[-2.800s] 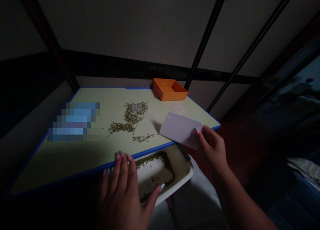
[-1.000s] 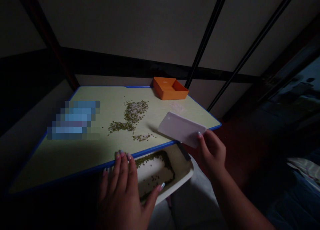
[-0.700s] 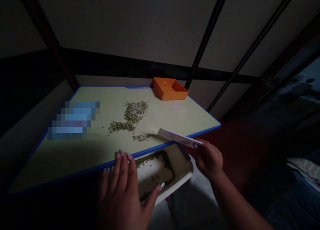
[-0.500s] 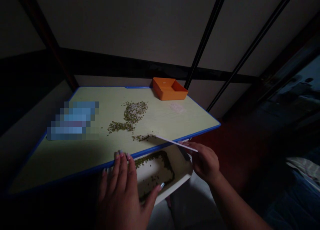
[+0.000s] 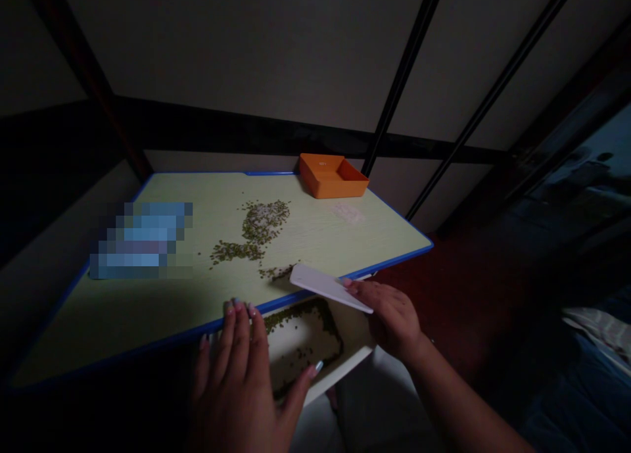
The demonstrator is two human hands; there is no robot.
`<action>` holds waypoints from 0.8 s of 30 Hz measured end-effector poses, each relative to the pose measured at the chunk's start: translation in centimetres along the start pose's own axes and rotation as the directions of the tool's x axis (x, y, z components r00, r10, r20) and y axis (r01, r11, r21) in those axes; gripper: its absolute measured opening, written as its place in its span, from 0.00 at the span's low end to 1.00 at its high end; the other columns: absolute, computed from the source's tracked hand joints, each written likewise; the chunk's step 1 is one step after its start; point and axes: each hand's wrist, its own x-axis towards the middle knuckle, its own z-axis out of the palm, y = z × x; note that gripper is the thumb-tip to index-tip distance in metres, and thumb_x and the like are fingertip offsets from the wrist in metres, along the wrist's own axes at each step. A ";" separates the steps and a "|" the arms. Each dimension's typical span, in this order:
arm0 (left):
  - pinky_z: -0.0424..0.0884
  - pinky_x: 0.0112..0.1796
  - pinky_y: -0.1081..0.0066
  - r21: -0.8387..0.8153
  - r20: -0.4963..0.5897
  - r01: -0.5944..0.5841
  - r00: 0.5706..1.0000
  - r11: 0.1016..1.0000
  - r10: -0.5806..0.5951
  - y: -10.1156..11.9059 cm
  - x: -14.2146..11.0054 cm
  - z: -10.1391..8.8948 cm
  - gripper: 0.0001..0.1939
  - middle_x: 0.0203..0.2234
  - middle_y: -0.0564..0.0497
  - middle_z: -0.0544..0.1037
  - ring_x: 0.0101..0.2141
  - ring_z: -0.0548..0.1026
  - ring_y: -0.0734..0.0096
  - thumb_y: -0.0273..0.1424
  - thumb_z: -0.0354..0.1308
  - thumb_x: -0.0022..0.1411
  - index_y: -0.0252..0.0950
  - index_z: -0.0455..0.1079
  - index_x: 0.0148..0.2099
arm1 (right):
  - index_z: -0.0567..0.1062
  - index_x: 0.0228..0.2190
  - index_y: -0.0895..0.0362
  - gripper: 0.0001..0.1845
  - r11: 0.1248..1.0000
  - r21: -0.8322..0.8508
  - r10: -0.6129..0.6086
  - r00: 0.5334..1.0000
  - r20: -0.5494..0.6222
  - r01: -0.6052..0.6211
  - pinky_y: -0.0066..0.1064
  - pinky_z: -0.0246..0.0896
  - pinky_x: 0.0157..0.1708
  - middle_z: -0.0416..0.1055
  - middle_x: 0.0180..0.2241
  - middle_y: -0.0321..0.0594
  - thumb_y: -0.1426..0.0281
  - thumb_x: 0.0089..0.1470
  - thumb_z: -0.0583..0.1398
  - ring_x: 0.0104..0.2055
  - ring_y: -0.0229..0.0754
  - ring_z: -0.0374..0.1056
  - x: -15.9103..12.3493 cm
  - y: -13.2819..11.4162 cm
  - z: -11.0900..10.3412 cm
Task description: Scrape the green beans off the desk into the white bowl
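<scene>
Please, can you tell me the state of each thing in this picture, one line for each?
Left hand: gripping the white tray.
White tray: held below the table edge, some beans inside.
Right hand: holding the white card.
White card: tilted low over the table edge.
Beans: scattered on the table.
Orange box: open.

You've got two hands in play, left hand (image 5: pixel 241 381) and right hand (image 5: pixel 392 318), one white scraper card (image 5: pixel 328 286), one white tray (image 5: pixel 315 348), one orange box (image 5: pixel 332 175), one desk (image 5: pixel 123 308), and three loose patches of green beans (image 5: pixel 261 219).
</scene>
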 end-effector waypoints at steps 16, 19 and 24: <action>0.59 0.56 0.40 -0.004 -0.009 0.002 1.000 1.000 -0.002 0.0 -0.1 0.0 0.42 0.60 0.19 0.65 0.62 0.63 0.34 0.51 0.43 0.67 0.18 0.50 0.68 | 0.74 0.51 0.56 0.22 0.992 -0.123 0.018 1.000 -0.020 -0.021 0.38 0.78 0.42 0.82 0.41 0.52 0.80 0.58 0.52 0.46 0.48 0.79 -0.4 0.8 0.3; 0.59 0.56 0.40 -0.008 -0.018 -0.010 1.000 1.000 0.010 -0.1 -0.1 0.0 0.42 0.60 0.19 0.66 0.61 0.63 0.33 0.51 0.43 0.67 0.17 0.52 0.66 | 0.73 0.51 0.58 0.22 0.989 -0.151 0.011 1.000 -0.009 -0.012 0.38 0.78 0.41 0.82 0.41 0.53 0.81 0.58 0.52 0.45 0.48 0.80 -0.2 0.9 0.3; 0.59 0.56 0.40 0.007 -0.023 -0.004 1.000 1.000 0.004 -0.1 0.1 0.1 0.43 0.59 0.19 0.66 0.61 0.63 0.33 0.52 0.42 0.67 0.17 0.51 0.67 | 0.73 0.51 0.57 0.22 0.986 -0.160 0.030 0.998 -0.051 -0.037 0.37 0.78 0.40 0.82 0.38 0.51 0.81 0.58 0.53 0.42 0.48 0.80 0.0 1.0 0.2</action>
